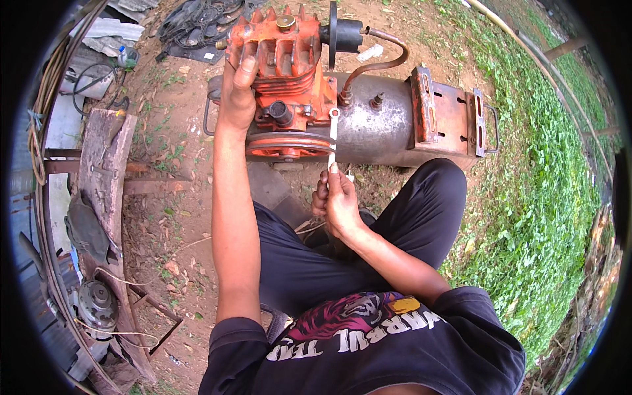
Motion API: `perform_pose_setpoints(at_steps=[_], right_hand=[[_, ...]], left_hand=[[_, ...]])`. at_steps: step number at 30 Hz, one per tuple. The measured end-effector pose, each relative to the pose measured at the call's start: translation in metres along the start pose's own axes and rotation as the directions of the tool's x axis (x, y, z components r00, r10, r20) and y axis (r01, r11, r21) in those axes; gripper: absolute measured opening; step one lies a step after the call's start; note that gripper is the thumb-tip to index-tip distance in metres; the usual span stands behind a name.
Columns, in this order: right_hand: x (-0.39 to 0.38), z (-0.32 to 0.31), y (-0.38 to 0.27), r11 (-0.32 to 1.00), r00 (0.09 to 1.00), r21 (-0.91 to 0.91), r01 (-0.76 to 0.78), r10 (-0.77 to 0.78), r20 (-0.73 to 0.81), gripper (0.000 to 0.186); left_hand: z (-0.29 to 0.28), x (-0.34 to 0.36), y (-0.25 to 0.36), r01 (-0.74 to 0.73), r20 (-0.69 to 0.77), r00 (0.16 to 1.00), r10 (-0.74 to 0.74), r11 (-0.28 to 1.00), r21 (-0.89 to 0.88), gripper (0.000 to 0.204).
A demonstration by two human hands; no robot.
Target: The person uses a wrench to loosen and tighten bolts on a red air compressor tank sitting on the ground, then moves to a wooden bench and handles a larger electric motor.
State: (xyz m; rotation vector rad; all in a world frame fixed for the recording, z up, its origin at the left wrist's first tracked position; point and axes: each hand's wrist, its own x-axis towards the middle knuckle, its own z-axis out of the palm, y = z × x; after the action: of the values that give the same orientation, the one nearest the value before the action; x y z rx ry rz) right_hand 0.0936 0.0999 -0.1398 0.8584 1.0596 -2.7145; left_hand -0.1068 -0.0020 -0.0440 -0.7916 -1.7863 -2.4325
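Brown dirt ground (191, 217) bears dry leaves (172, 268), a grey cylindrical tank (382, 135) and a dark tangled heap (197, 26).

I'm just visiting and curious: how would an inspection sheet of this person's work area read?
Surface: leaf-strewn bare soil.
Job's things: red finned compressor pump mounted on a grey cylindrical tank; curved copper pipe above the tank; ring-ended wrench by the pump's right side.
Clutter: dark tangled heap beyond the pump, contents unclear; weathered wooden plank at left.
Hands: left hand touches the pump's left side; right hand grips the wrench.
Cables: thin pale cord near the plank.
Surroundings: grass at right; corrugated sheets at upper left.
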Motion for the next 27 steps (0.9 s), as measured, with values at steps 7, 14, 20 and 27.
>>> perform_pose_setpoints(at_steps=[7,14,20,27], right_hand=[[-0.001,-0.006,-0.007,0.994,0.999,-0.096,-0.047,0.046,-0.013,0.039],[0.003,-0.057,-0.073,0.922,0.976,-0.323,-0.215,0.218,-0.028,0.040],[0.018,-0.051,-0.180,0.612,0.978,-0.775,-0.158,0.205,-0.038,0.036],[-0.015,-0.056,-0.115,0.904,0.978,-0.398,-0.156,0.199,0.069,0.038]], left_hand=[[0.002,0.000,0.002,-0.041,-0.004,0.999,0.041,0.999,0.011,0.069],[0.001,0.001,0.001,-0.053,0.013,0.998,0.054,0.998,-0.030,0.067],[-0.002,0.003,-0.004,-0.044,0.022,0.999,0.045,0.998,-0.044,0.064],[0.002,0.000,0.003,-0.055,-0.001,0.998,0.055,0.998,0.005,0.068]])
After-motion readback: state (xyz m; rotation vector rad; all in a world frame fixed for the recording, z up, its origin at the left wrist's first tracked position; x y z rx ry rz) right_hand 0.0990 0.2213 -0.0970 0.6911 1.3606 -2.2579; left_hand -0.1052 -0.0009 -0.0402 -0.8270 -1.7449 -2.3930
